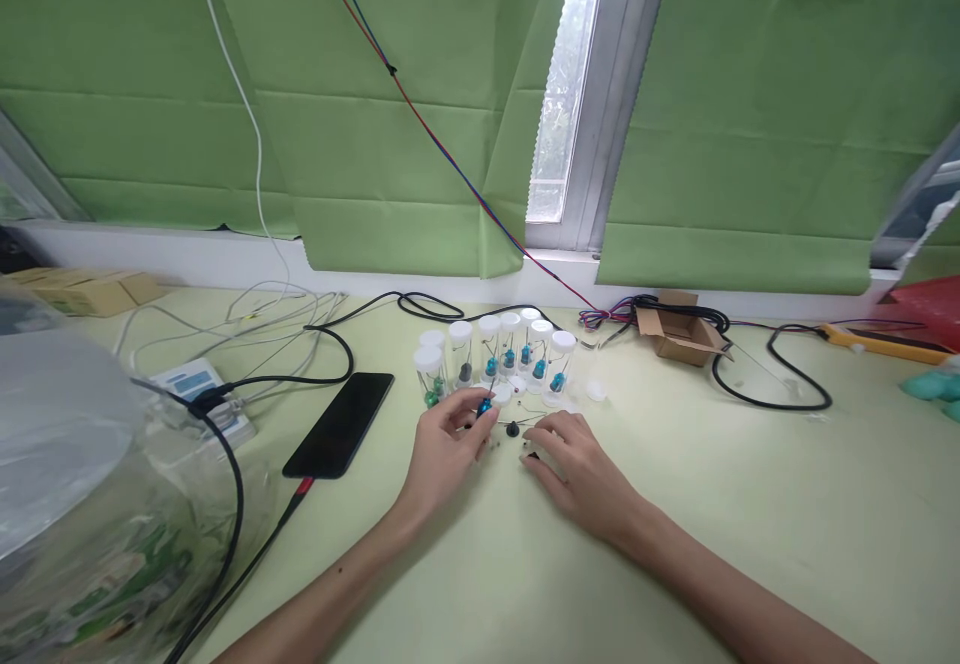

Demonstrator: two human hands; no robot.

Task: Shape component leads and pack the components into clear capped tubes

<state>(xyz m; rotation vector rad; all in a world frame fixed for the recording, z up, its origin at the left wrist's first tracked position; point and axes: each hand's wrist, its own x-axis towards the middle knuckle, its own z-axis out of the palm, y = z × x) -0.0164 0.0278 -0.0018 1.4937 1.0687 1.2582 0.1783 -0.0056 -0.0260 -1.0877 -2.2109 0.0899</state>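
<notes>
Between the thumb and fingers of my left hand [454, 436] is a small shiny blue part [484, 407] with a thin stem pointing up. My right hand [574, 454] is curled low over the table, thumb and forefinger closed around a small black piece [533, 456], mostly hidden. A black cone-shaped piece [512, 430] lies between the two hands, among thin wires and tiny bits. Just behind stand several clear vials with white caps [460, 329], holding blue, green or dark parts on stems. A loose white cap [596, 390] lies right of the vials.
To the left lie a black phone [339, 426] on a charging cable, a power strip [201, 384] with plugs, and a large clear plastic bag [90, 464]. Black cables [424, 302] run along the back. An open cardboard box [679, 336] stands at the back right.
</notes>
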